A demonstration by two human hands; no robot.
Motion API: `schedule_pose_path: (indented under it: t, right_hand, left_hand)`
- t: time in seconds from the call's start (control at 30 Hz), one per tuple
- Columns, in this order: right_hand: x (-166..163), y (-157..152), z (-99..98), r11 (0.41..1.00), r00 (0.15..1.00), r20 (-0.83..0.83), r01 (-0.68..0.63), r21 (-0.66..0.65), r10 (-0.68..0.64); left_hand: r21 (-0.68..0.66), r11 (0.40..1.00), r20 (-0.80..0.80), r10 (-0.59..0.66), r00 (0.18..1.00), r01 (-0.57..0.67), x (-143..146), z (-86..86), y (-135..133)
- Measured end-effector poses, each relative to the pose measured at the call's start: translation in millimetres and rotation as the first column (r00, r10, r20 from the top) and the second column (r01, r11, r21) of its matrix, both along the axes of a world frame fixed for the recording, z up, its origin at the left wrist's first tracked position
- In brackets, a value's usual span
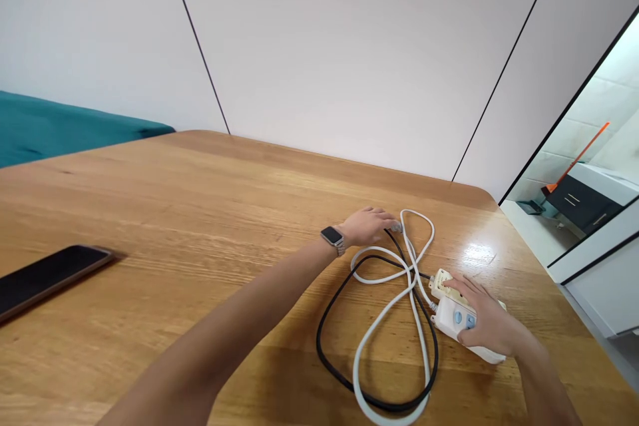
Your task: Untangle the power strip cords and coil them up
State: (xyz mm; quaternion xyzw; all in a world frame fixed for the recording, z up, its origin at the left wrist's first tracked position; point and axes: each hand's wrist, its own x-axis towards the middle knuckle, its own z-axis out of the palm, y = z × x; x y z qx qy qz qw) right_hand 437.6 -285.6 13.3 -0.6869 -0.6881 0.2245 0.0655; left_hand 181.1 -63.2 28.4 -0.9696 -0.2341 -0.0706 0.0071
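Note:
A white power strip with blue switches lies on the wooden table at the right. My right hand rests on top of it, fingers curled over its body. A white cable and a black cable loop together on the table to its left. My left hand, with a watch on the wrist, reaches to the far end of the loops and pinches the cable ends, where a small grey plug shows at the fingertips.
A dark phone lies face up at the table's left edge. A teal cushion sits behind the table at the far left. White wall panels stand behind. The table's right edge drops off beside the power strip.

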Motion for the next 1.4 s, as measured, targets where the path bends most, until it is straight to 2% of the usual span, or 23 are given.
schedule_pose_path:
  t: [0.1,0.17,0.27,0.33,0.4,0.53,0.63,0.8,0.9,1.0,1.1,1.23,1.4]
  right_hand:
    - [9.6,-3.0,1.6,1.000,1.000,0.024,0.002,-0.027,-0.001]
    - [8.8,-3.8,1.0,1.000,0.998,0.057,0.002,-0.017,-0.001]
    - [-7.7,4.3,-1.3,0.991,0.996,0.087,0.023,0.132,-0.034]
    - [-25.8,19.0,-3.2,0.960,0.994,0.076,0.048,0.274,-0.072]
    - [-44.0,40.2,-5.8,0.932,0.994,0.060,0.062,0.357,-0.089]
    - [-66.0,81.6,-15.3,0.935,0.990,0.126,0.010,0.356,-0.059]
    - [-64.3,93.9,-24.3,0.942,0.982,0.185,-0.027,0.335,-0.038]
    - [-35.5,83.6,-32.9,0.938,0.985,0.170,-0.075,0.338,0.017]
    - [-18.4,75.8,-33.5,0.939,0.990,0.141,-0.038,0.342,-0.011]
    - [-10.5,71.1,-30.8,0.948,0.995,0.097,0.000,0.318,-0.033]
    - [-9.7,61.5,-25.6,0.965,0.998,0.050,-0.044,0.260,0.032]
    - [-8.9,32.9,-21.2,0.965,0.974,0.149,-0.195,0.173,0.170]
    - [6.9,9.7,-19.8,0.971,0.953,0.259,-0.198,0.135,0.158]
  left_hand:
    - [0.031,0.995,-0.071,-0.091,0.993,0.094,26.4,-7.8,3.4]
    - [0.077,0.993,-0.093,-0.081,0.992,0.089,37.8,-12.1,2.7]
    - [0.110,0.991,-0.090,-0.065,0.994,0.075,44.0,-16.4,0.1]
    - [0.071,0.994,-0.071,-0.081,0.994,0.086,41.4,-18.7,-2.4]
    - [0.011,0.997,-0.063,-0.074,0.995,0.075,35.1,-20.6,-6.1]
    - [-0.025,0.998,-0.151,-0.056,0.987,0.053,16.8,-23.6,-17.1]
    - [0.018,1.000,-0.207,0.005,0.978,-0.001,-0.4,-23.9,-23.9]
    - [0.067,0.980,-0.265,0.197,0.944,-0.186,-39.2,-14.2,-19.0]
    - [0.096,0.942,-0.297,0.335,0.894,-0.321,-69.9,-3.9,-6.4]
    - [0.118,0.911,-0.314,0.412,0.855,-0.395,-102.2,3.8,6.4]
    - [0.127,0.873,-0.322,0.486,0.812,-0.472,-128.8,7.5,14.0]
    - [0.098,0.839,-0.354,0.532,0.769,-0.535,-146.7,10.7,14.8]
    - [0.138,0.802,-0.369,0.586,0.721,-0.581,-150.6,22.1,12.2]
